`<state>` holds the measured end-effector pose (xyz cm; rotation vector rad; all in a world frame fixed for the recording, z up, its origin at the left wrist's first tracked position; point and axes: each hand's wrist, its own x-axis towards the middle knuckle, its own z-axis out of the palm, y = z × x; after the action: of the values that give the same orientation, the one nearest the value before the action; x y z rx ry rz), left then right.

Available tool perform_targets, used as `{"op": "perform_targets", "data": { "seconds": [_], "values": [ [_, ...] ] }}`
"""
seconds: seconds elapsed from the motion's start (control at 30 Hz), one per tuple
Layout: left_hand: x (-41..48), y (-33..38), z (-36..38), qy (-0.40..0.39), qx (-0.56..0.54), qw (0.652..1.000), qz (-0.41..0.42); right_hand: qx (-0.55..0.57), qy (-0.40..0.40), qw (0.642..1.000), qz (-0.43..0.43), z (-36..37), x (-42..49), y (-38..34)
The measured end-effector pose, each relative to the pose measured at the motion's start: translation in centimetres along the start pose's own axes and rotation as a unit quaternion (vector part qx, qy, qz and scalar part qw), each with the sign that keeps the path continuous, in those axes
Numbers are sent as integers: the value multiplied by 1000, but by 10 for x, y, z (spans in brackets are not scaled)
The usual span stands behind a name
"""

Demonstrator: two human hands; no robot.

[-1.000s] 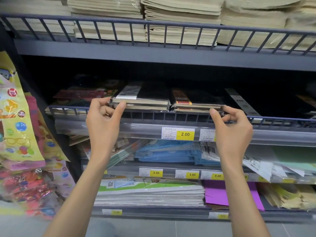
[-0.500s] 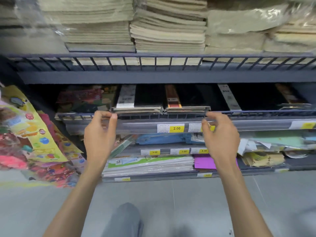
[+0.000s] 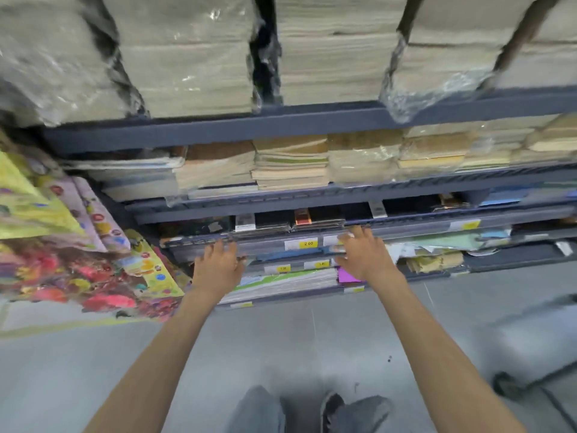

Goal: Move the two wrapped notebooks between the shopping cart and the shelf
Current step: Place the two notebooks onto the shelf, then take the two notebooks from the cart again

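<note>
Two wrapped dark notebooks lie side by side on a low shelf behind its wire rail: the left notebook (image 3: 262, 224) with a white label and the right notebook (image 3: 318, 219) with an orange label. My left hand (image 3: 218, 265) hovers just below and left of them, fingers spread and holding nothing. My right hand (image 3: 362, 254) is just below and right of them, fingers loose, touching nothing I can make out. The frame is blurred by motion.
The dark shelf rail (image 3: 406, 228) carries yellow price tags (image 3: 307, 244). Stacks of wrapped paper (image 3: 193, 57) fill the upper shelves. Colourful packets (image 3: 62, 245) hang at the left. Part of a cart (image 3: 537, 339) shows at the lower right over grey floor.
Both hands have let go of the notebooks and drawn back below the rail. The view has pulled back and up from the shelf, so my legs and more shelves now show.
</note>
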<state>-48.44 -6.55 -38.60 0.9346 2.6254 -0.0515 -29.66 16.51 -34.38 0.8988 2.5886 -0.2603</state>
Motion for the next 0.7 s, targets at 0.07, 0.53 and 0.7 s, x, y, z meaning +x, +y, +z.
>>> {"op": "perform_targets", "data": {
  "seconds": [0.07, 0.53, 0.7],
  "values": [
    [-15, 9, -28, -16, 19, 1000, 12, -2, -25, 1000, -3, -23, -18, 0],
    [-68, 105, -170, -23, 88, 985, 144, 35, -26, 998, 42, -108, -129, 40],
    [-73, 150, -178, 0, 98, 970, 224, 72, -11, 992, 102, -106, -160, 75]
  ]
}}
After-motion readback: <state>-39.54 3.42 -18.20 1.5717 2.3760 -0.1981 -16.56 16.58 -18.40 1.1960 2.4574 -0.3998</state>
